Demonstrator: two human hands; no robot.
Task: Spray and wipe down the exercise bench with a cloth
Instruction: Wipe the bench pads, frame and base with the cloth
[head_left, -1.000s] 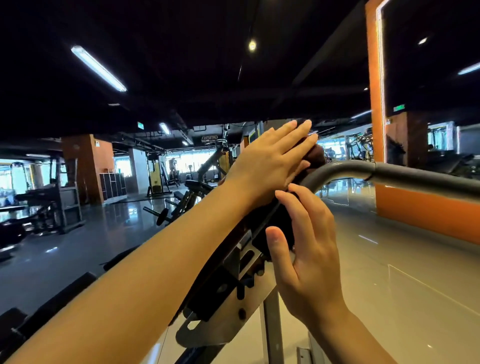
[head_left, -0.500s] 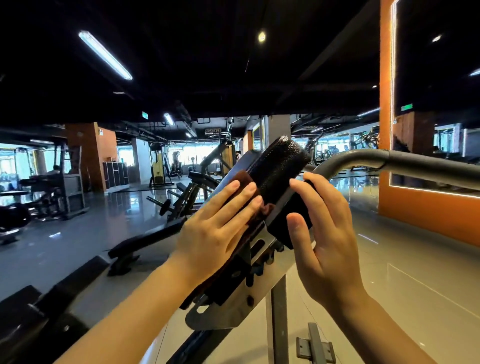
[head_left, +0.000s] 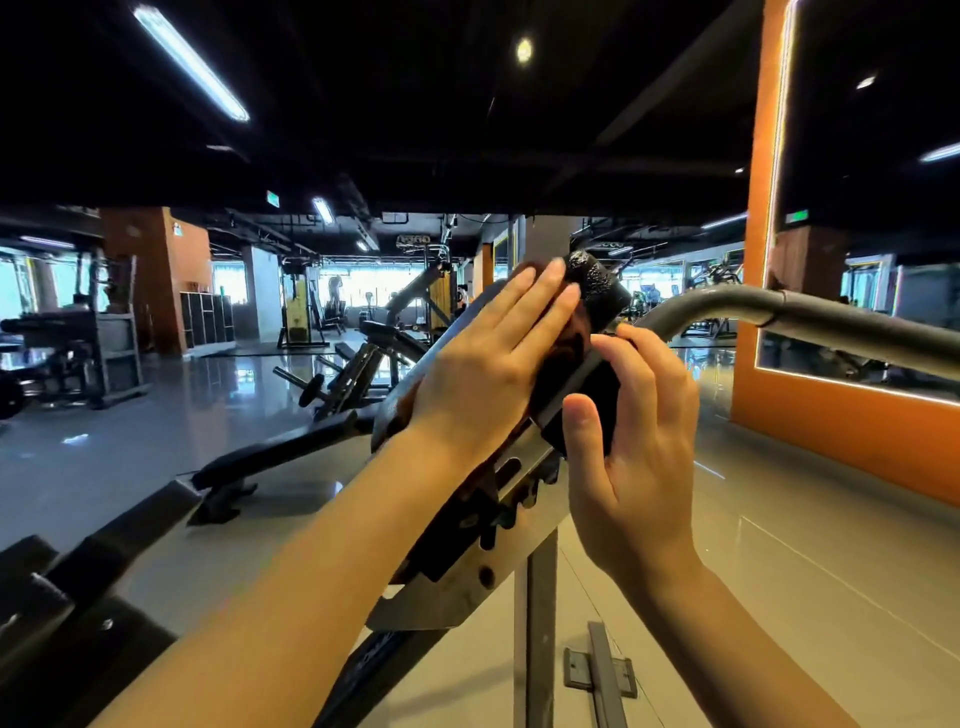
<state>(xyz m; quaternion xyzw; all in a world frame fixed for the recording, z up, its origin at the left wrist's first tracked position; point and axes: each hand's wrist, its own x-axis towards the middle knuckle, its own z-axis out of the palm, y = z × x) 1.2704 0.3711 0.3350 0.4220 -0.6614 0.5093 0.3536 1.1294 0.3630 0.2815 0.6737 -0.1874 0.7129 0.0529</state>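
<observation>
**Flat left hand presses a cloth on the tilted bench pad**

Nearest the camera, the grey metal bracket (head_left: 441, 597) under the bench pad (head_left: 597, 291) sits atop a steel post (head_left: 535, 623), both below the pad. The pad itself is a black, tilted cushion with a wet-looking sheen at its upper end. The left hand (head_left: 483, 364) lies on the pad's left face, fingers straight and close together, pressing a dark brown cloth (head_left: 566, 348) flat against it; the cloth shows only at the fingertips and along the hand's right edge. The right hand (head_left: 634, 441) steadies the pad from its right side, fingers loosely extended against the black underside, thumb up. A grey curved bar (head_left: 810, 317) runs rightward from behind the pad. Left of the pad and farther off stands a flat black bench (head_left: 275, 457) on the glossy floor (head_left: 779, 571). To the pad's right, an orange-framed wall mirror (head_left: 857, 260).
</observation>
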